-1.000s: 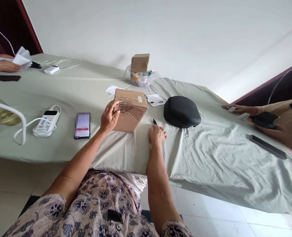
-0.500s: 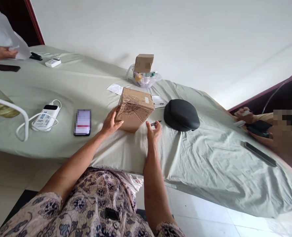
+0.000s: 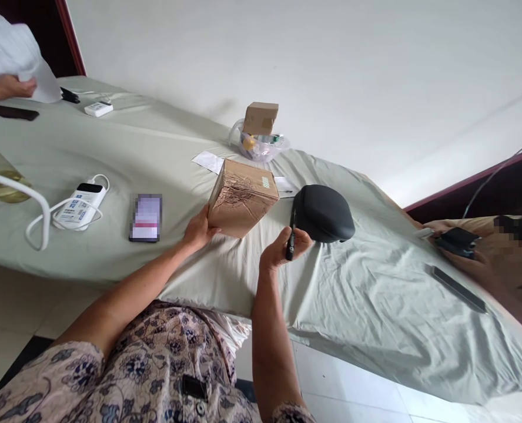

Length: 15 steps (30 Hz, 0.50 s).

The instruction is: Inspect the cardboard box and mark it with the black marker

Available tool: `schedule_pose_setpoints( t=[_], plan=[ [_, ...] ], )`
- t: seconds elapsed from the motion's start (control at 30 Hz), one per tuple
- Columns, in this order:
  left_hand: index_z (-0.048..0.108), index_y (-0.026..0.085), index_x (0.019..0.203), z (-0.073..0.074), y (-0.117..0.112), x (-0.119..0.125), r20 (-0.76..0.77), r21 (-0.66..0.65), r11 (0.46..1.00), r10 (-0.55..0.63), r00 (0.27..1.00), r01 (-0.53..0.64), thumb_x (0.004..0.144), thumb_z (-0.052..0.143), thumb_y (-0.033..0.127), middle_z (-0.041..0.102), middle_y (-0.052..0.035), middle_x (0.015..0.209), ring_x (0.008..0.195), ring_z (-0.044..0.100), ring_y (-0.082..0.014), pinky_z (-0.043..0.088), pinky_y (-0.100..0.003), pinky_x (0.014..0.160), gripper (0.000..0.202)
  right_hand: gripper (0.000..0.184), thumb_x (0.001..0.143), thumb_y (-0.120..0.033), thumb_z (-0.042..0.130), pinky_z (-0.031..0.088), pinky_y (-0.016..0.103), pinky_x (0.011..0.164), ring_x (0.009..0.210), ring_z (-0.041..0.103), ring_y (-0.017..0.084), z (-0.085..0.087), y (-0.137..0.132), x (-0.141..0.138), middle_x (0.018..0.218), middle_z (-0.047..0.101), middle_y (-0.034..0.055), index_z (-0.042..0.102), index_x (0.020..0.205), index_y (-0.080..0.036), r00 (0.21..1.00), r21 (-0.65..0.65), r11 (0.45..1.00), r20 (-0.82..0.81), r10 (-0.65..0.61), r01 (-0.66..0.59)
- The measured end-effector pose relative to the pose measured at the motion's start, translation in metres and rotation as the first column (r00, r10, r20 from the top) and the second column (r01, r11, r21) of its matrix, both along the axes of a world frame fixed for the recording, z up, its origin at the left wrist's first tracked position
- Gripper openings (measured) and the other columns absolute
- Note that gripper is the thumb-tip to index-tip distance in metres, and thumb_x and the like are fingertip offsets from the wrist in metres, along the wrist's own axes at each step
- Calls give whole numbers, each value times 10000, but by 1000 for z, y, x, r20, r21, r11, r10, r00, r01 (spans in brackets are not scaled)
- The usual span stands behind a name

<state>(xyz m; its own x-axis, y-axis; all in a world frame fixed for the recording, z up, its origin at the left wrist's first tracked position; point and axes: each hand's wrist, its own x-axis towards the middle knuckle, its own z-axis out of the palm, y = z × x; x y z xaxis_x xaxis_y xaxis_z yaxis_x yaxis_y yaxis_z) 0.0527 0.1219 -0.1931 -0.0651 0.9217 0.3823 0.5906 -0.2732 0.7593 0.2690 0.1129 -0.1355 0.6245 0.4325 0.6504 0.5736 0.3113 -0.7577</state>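
Observation:
A cardboard box (image 3: 246, 202) stands tilted on the cloth-covered table, its near face covered with dark scribbled lines. My left hand (image 3: 199, 229) grips its lower left edge, thumb in front. Held upright in my right hand (image 3: 283, 247) is a black pen (image 3: 291, 235), apart from the box and just in front of a black rounded case (image 3: 327, 212). Behind the box lie a white paper (image 3: 208, 161) and another paper with a pen on it, both partly hidden.
A plastic basket (image 3: 263, 151) with a small carton (image 3: 261, 118) stands by the wall. Left are a phone (image 3: 146, 217), a white power bank (image 3: 78, 208) with cable, and a bottle (image 3: 0, 173). Other people's hands show at far left (image 3: 12, 87) and right (image 3: 468, 264).
My right hand has moved right, away from the box, and the pen has turned from nearly level to upright. My left hand stays on the box.

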Motion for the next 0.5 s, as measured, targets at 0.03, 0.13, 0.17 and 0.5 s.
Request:
schedule_pose_setpoints(
  t=[0.03, 0.13, 0.17, 0.5],
  plan=[
    [358, 152, 1565, 1, -1, 1, -11, -28, 999, 17, 1000, -17, 819, 787, 353, 684, -196, 1327, 1223, 658, -411, 545, -520, 1012, 884, 475, 959, -573, 336, 511, 522, 947, 988, 600, 294, 2, -5, -5, 1053, 528, 113, 497, 1253, -237, 997, 30, 997, 29, 69, -70],
    [372, 164, 1562, 2, -2, 3, -40, -52, 997, 55, 998, -57, 813, 794, 329, 690, -191, 1327, 1180, 679, -404, 540, -517, 1015, 875, 472, 954, -539, 397, 444, 587, 1068, 1132, 621, 331, 10, -19, -21, 1126, 612, 133, 558, 1293, -252, 905, 8, 930, 233, 356, -368],
    [382, 163, 1557, 2, -2, 3, -48, -39, 997, 59, 997, -61, 814, 792, 330, 676, -195, 1353, 1183, 679, -404, 538, -517, 1024, 864, 432, 945, -521, 446, 413, 597, 1102, 1190, 611, 342, 14, -22, -27, 1140, 638, 129, 602, 1258, -267, 845, -46, 895, 313, 434, -443],
    [387, 130, 1534, 9, -6, 2, -81, -1, 1000, 30, 996, -30, 834, 766, 347, 606, -219, 1452, 1244, 656, -394, 524, -516, 1065, 824, 394, 988, -470, 426, 375, 548, 1165, 1217, 636, 302, 34, -24, -58, 1122, 725, 102, 706, 1176, -267, 760, -251, 896, 475, 445, -368]
  ],
)
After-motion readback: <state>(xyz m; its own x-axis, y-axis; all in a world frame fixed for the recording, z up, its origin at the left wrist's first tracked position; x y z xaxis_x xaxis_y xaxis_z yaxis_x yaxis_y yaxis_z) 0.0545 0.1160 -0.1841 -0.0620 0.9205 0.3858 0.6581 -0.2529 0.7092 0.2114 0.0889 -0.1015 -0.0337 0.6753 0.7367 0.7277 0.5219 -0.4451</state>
